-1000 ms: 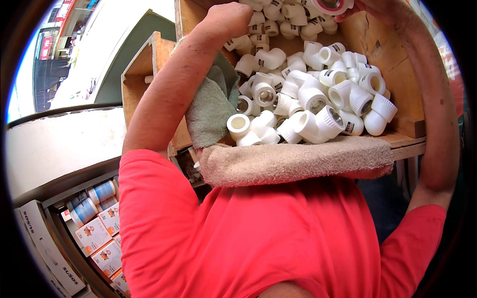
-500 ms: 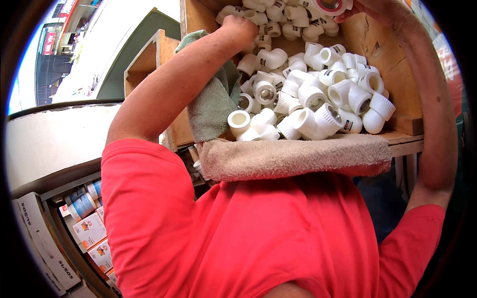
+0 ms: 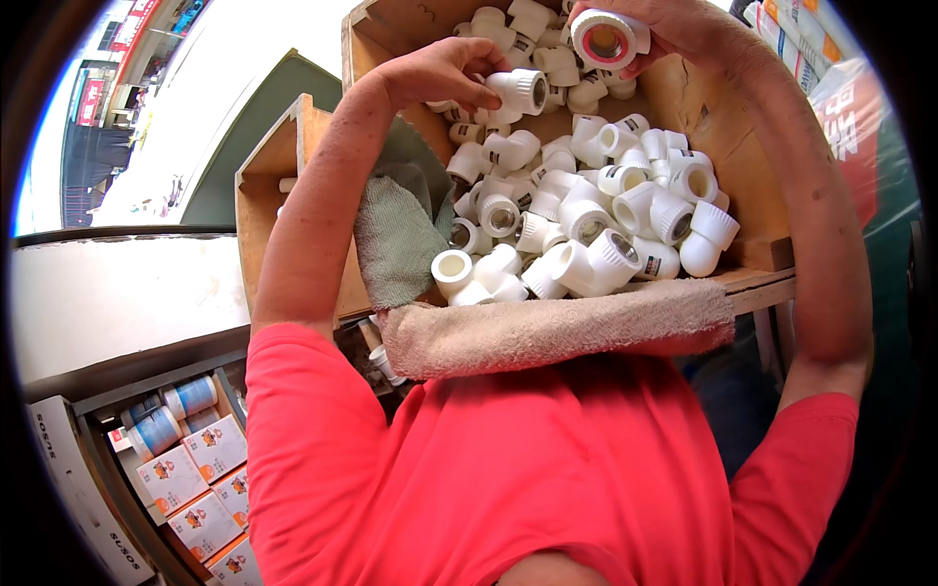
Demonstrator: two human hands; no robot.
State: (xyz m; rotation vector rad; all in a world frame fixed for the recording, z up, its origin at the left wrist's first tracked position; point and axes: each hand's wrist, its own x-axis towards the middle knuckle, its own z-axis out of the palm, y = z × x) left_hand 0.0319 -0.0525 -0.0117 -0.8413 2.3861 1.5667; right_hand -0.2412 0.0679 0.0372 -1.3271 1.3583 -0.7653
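Note:
Inside a wooden box (image 3: pixel 757 220) lies a heap of white plastic pipe fittings (image 3: pixel 586 210), many of them elbows, some with metal threaded inserts. Over its far left part, my left hand (image 3: pixel 445 76) is closed round a white pipe fitting (image 3: pixel 520 91) whose metal-lined mouth points right. At the far right of the heap, my right hand (image 3: pixel 674 34) grips a larger white pipe fitting (image 3: pixel 608 39). A red ring and a brass-coloured inside show in its opening. The two held fittings are apart, both raised above the pile.
A beige towel (image 3: pixel 557 327) covers the box's near edge, and a green cloth (image 3: pixel 401 239) hangs over its left side. Another wooden compartment (image 3: pixel 269 176) adjoins on the left. Lower left, a shelf holds small white-and-orange cartons (image 3: pixel 205 523) and blue-and-white cans (image 3: pixel 156 430). Plastic-wrapped bags (image 3: pixel 845 127) stand at right.
My left hand has come up out of the heap with a white pipe fitting in it. My right hand and its fitting have moved lower and left in the view, which itself has shifted.

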